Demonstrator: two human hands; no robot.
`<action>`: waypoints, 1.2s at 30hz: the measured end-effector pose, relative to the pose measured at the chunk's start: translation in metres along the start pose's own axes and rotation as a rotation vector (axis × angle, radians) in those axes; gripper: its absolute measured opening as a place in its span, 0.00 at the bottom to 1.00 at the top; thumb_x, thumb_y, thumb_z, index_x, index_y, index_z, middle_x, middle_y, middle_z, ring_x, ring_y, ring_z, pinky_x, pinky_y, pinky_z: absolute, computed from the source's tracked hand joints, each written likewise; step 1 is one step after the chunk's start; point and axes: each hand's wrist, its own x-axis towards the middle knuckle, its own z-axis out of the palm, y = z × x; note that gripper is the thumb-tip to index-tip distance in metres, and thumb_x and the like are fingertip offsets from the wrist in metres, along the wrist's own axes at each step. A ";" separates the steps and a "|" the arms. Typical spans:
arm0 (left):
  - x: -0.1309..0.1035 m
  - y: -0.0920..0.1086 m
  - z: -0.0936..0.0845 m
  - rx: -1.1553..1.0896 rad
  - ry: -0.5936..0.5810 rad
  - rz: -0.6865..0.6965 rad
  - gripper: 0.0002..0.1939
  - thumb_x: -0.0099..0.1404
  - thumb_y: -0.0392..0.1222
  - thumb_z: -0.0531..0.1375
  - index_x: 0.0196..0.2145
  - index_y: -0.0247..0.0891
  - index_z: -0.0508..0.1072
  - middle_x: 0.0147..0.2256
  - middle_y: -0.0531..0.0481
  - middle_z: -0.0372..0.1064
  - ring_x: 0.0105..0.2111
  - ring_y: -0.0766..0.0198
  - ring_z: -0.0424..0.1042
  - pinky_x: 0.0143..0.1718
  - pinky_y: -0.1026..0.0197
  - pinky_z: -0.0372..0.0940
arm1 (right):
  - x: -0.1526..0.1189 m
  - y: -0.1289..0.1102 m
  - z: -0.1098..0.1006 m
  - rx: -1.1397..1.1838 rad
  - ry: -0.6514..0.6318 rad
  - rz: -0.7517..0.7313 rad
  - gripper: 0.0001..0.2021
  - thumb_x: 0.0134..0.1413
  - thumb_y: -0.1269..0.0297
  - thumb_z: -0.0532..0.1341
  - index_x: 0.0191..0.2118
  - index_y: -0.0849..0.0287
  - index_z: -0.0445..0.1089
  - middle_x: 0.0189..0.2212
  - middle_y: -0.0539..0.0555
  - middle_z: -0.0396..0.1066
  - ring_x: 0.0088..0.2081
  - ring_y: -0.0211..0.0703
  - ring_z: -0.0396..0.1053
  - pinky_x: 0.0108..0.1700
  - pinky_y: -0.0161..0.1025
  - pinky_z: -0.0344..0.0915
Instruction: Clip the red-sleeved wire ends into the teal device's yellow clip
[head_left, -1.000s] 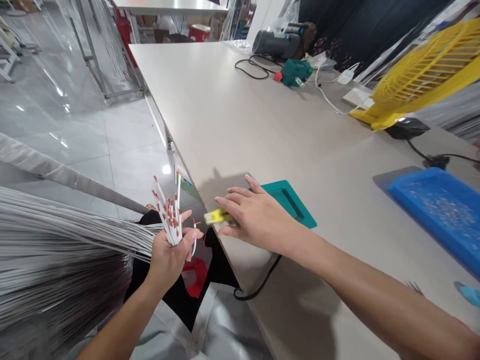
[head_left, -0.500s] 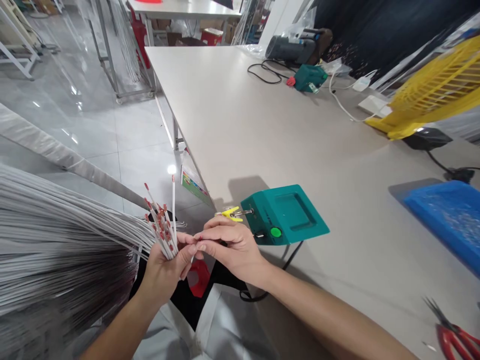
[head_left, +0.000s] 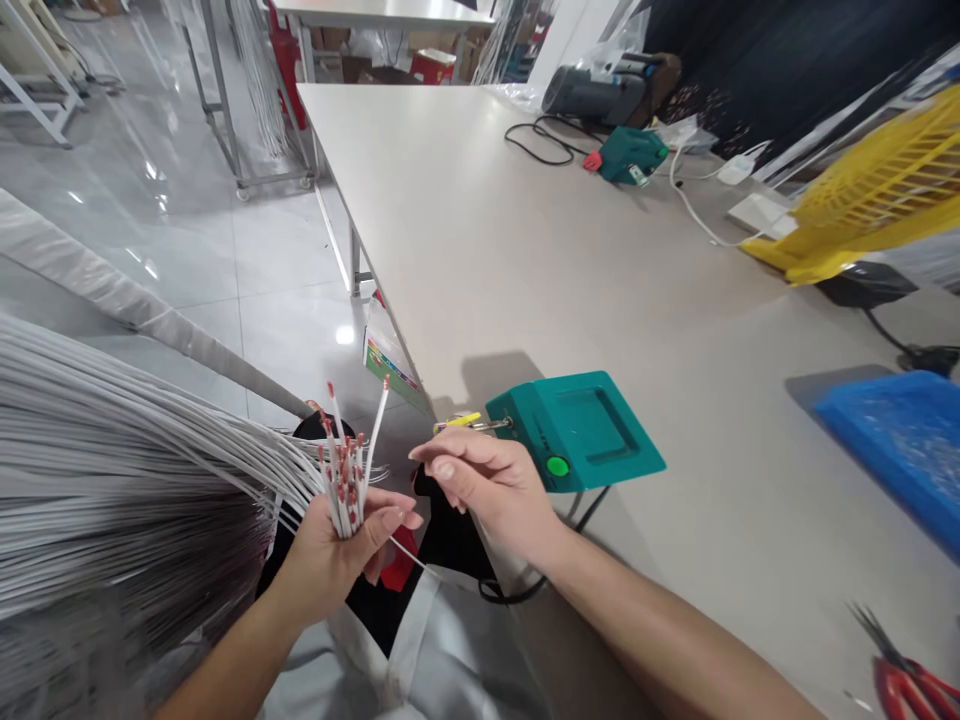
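My left hand (head_left: 349,560) is closed around a bundle of white wires (head_left: 346,490), whose reddish-copper ends point up. One wire stands out taller and leans to the right. A thin white strand (head_left: 409,553) runs down below that hand's fingertips towards my lap. A short gap to the right, my right hand (head_left: 499,490) has its fingers loosely bent with nothing visible between them. Just beyond its fingers lies a yellow-handled clip (head_left: 459,422), attached to a teal device (head_left: 592,425) with a green button at the table's edge. The hand hides part of both.
Many long white wires (head_left: 112,430) hang over a wrapped rail (head_left: 142,300) at left. The table (head_left: 480,230) extends forward. Red-handled pliers (head_left: 904,670), a blue tray (head_left: 892,430), a yellow fan (head_left: 870,190), another teal device (head_left: 630,155) and a dark motor (head_left: 589,95) lie along the right.
My hands, touching before, are now apart. My right hand has moved right and its fingers have come away from the left fingertips. The wire bundle has shifted slightly right.
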 end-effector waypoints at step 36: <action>0.007 -0.008 0.002 0.047 0.379 0.105 0.10 0.56 0.44 0.61 0.33 0.37 0.76 0.18 0.56 0.63 0.16 0.73 0.55 0.17 0.68 0.53 | -0.012 0.021 0.017 -0.536 -0.115 -0.141 0.07 0.55 0.71 0.54 0.34 0.60 0.69 0.26 0.52 0.67 0.27 0.35 0.64 0.30 0.32 0.62</action>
